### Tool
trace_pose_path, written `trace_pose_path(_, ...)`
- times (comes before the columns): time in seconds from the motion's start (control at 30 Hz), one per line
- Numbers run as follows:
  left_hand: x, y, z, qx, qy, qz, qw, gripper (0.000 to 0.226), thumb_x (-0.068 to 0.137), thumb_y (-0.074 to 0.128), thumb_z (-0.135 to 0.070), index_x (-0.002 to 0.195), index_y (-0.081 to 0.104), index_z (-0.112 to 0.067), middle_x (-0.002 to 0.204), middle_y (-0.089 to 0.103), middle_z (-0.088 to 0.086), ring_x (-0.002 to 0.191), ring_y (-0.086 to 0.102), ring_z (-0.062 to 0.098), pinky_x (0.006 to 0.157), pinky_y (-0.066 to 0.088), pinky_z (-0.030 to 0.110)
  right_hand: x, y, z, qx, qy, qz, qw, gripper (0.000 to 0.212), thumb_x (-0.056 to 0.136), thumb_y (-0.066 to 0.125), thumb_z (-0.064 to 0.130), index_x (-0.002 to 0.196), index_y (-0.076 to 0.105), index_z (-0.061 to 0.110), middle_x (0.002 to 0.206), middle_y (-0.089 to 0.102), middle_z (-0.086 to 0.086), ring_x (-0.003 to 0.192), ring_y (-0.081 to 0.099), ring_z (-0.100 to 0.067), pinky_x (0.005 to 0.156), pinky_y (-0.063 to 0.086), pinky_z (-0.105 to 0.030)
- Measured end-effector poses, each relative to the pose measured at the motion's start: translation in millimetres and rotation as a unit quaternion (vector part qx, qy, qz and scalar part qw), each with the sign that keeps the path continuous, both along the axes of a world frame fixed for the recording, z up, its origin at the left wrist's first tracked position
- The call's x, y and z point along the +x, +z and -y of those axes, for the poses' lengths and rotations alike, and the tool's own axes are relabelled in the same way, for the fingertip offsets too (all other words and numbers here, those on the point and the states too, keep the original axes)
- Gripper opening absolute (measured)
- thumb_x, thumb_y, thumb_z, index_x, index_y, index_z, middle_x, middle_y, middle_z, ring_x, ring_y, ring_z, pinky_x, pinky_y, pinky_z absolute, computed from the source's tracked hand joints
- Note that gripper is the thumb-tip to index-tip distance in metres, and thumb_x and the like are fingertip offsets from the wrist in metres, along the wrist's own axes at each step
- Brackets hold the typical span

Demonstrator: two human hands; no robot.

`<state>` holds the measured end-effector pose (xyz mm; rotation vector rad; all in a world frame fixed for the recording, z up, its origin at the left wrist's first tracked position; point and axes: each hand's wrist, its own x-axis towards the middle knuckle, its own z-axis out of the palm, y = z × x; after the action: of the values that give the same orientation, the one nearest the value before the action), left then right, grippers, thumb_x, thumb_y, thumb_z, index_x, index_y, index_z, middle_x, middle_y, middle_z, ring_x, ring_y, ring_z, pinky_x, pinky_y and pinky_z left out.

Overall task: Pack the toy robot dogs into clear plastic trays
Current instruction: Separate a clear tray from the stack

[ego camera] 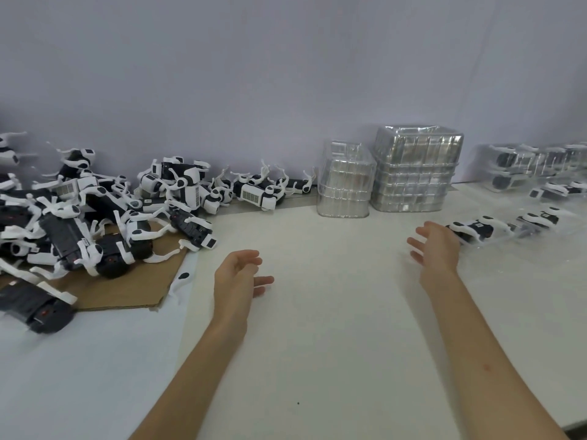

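A heap of black-and-white toy robot dogs (95,214) covers the left of the table, partly on a sheet of cardboard (127,290). Two stacks of empty clear plastic trays, a smaller stack (344,182) and a taller stack (416,173), stand against the back wall. Dogs packed in clear trays (476,230) lie at the right. My left hand (238,277) hovers over the bare table with relaxed fingers and holds nothing. My right hand (436,246) is spread open just left of the nearest packed dog, apart from it.
More packed trays (536,166) are stacked at the far right against the wall. A white table surface (333,312) stretches between my arms. The table's right front edge (571,427) shows at the lower right corner.
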<state>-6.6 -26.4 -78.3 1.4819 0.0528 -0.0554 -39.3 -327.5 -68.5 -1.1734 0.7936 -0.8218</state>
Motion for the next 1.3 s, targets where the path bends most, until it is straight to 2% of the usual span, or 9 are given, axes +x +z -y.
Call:
trace_pose_path(0.33, 1.2, -5.3, -1.5, 0.021, -0.006, 0.023, 0.999, 0.03, 0.095, 0.044, 0.002, 0.102, 0.066, -0.016, 0.101, 0.07, 0.002, 0.07, 0.072, 0.018, 0.065, 0.049, 0.03, -1.5, -10.6, -0.2, -0.112, 0.038, -0.076, 0.99, 0.033, 0.095, 0.048, 0.01, 0.127, 0.052, 0.016, 0.118, 0.065, -0.009, 0.074, 0.064, -0.016, 0.075, 0.045, -0.031)
trace_pose_path(0.4, 0.4, -10.9, -2.4, 0.129, 0.007, 0.111, 0.985, 0.03, 0.094, 0.047, -0.001, 0.095, 0.067, -0.024, 0.099, 0.071, -0.007, 0.074, 0.069, 0.007, 0.067, 0.046, 0.027, -1.2, -7.6, -15.8, -0.176, 0.049, -0.067, 0.981, 0.028, 0.094, 0.049, 0.01, 0.12, 0.056, 0.018, 0.108, 0.07, -0.011, 0.072, 0.065, -0.014, 0.067, 0.044, -0.022)
trace_pose_path(0.47, 1.1, -18.1, -4.3, 0.303, -0.008, 0.204, 0.931, 0.028, 0.095, 0.052, -0.009, 0.103, 0.066, -0.031, 0.114, 0.069, -0.016, 0.098, 0.063, 0.003, 0.082, 0.044, 0.025, 4.5, -3.7, -38.6, -0.247, 0.081, -0.05, 0.964, 0.022, 0.095, 0.05, 0.011, 0.112, 0.059, 0.021, 0.099, 0.071, -0.009, 0.073, 0.065, -0.012, 0.057, 0.043, -0.011)
trace_pose_path(0.57, 5.7, -32.3, -2.8, 0.538, -0.12, 0.221, 0.804, 0.043, 0.104, 0.042, -0.037, 0.147, 0.043, -0.031, 0.16, 0.034, -0.006, 0.149, 0.027, 0.016, 0.12, 0.019, 0.036, 26.5, 2.9, -69.6, -0.378, 0.191, -0.071, 0.903, 0.022, 0.097, 0.057, 0.017, 0.117, 0.06, 0.025, 0.108, 0.067, 0.001, 0.089, 0.064, -0.01, 0.072, 0.049, -0.018)
trace_pose_path(0.63, 6.8, -37.5, -0.9, 0.615, -0.173, 0.195, 0.745, 0.053, 0.106, 0.028, -0.046, 0.157, 0.023, -0.031, 0.168, 0.011, -0.004, 0.155, 0.005, 0.019, 0.124, 0.004, 0.044, 50.5, 14.4, -74.2, -0.483, 0.205, -0.1, 0.845, 0.036, 0.095, 0.063, 0.022, 0.13, 0.055, 0.023, 0.123, 0.061, 0.005, 0.108, 0.06, -0.014, 0.091, 0.049, -0.033)
trace_pose_path(0.73, 8.2, -38.4, -0.4, 0.628, -0.178, 0.196, 0.731, 0.055, 0.107, 0.023, -0.047, 0.159, 0.017, -0.031, 0.169, 0.006, -0.004, 0.155, 0.0, 0.019, 0.124, 0.002, 0.045, 93.2, 44.9, -59.7, -0.609, 0.153, -0.146, 0.764, 0.059, 0.089, 0.07, 0.029, 0.141, 0.045, 0.015, 0.139, 0.052, -0.007, 0.124, 0.052, -0.027, 0.1, 0.041, -0.043)
trace_pose_path(0.9, 5.0, -39.8, 1.5, 0.645, -0.167, 0.204, 0.717, 0.055, 0.107, 0.019, -0.046, 0.16, 0.013, -0.03, 0.169, 0.003, -0.002, 0.155, -0.001, 0.021, 0.125, 0.002, 0.046, 148.1, 78.4, -20.6, -0.758, 0.111, -0.314, 0.561, 0.103, 0.076, 0.082, 0.042, 0.154, 0.022, 0.013, 0.15, 0.04, -0.015, 0.137, 0.041, -0.034, 0.108, 0.036, -0.051)
trace_pose_path(1.07, 5.5, -40.6, 1.8, 0.645, -0.166, 0.204, 0.718, 0.056, 0.107, 0.018, -0.045, 0.16, 0.011, -0.029, 0.169, 0.001, -0.001, 0.155, -0.003, 0.021, 0.124, 0.0, 0.046, 175.0, 77.4, 0.7, -0.784, 0.142, -0.371, 0.476, 0.089, 0.081, 0.077, 0.028, 0.151, 0.023, 0.015, 0.142, 0.05, -0.016, 0.129, 0.05, -0.036, 0.105, 0.04, -0.052)
trace_pose_path(1.3, 7.9, -42.8, 2.7, 0.652, -0.161, 0.204, 0.712, 0.056, 0.107, 0.019, -0.045, 0.159, 0.013, -0.029, 0.169, 0.002, -0.001, 0.155, -0.001, 0.021, 0.124, 0.001, 0.046, 177.5, 80.5, 7.1, -0.782, 0.18, -0.343, 0.489, 0.08, 0.085, 0.071, 0.012, 0.151, 0.026, 0.016, 0.138, 0.053, -0.015, 0.127, 0.051, -0.036, 0.102, 0.045, -0.05)
